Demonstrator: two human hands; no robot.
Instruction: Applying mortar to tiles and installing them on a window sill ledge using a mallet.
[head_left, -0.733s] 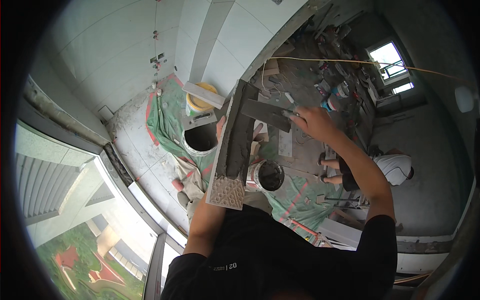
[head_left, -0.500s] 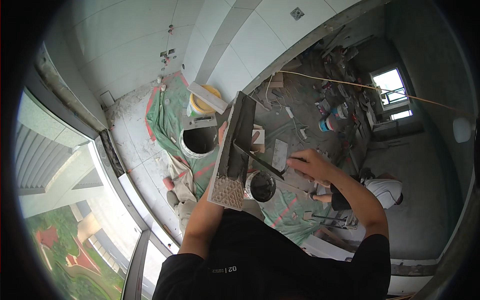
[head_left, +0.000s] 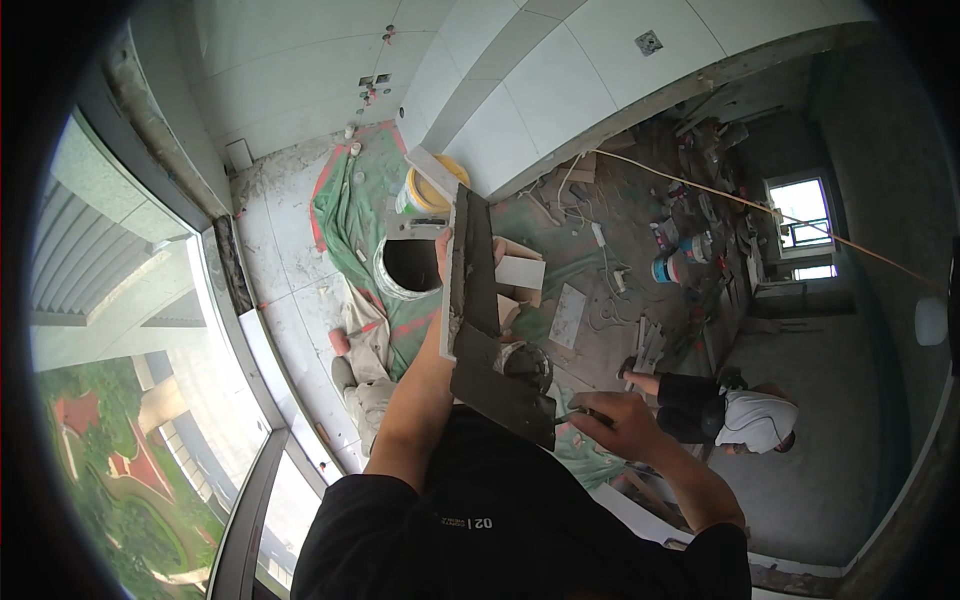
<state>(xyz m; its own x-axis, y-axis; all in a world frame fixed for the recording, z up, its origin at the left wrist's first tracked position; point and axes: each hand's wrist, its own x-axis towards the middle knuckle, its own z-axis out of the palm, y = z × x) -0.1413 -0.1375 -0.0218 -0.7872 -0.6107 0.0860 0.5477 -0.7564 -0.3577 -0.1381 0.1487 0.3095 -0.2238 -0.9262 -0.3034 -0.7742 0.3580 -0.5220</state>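
Note:
My left hand (head_left: pixel 443 256) is closed around a narrow tile strip (head_left: pixel 476 265), its fingers showing at both long edges. Dark grey mortar coats the strip's upper face. Gripped by the handle in my right hand (head_left: pixel 617 422) is a flat trowel (head_left: pixel 503 392). The trowel's broad grey blade lies against the strip's near end and hides that end. Beyond my left wrist stands a white bucket (head_left: pixel 380 272) with a dark inside, a small flat tool (head_left: pixel 416 226) resting across its rim. A smaller bucket (head_left: pixel 540 355) is partly covered by the trowel.
A green sheet (head_left: pixel 345 215) covers part of the floor. A yellow-rimmed pail (head_left: pixel 458 172) with a board on it stands by the tiled wall. White box pieces (head_left: pixel 521 272) lie right of the strip. At right, another person (head_left: pixel 755 418) bends over. A window (head_left: pixel 250 390) runs along the left.
The trowel has moved to the strip's near end, its blade turned flat over the ridged mortar there. My right hand has come closer to my body. The view has shifted slightly.

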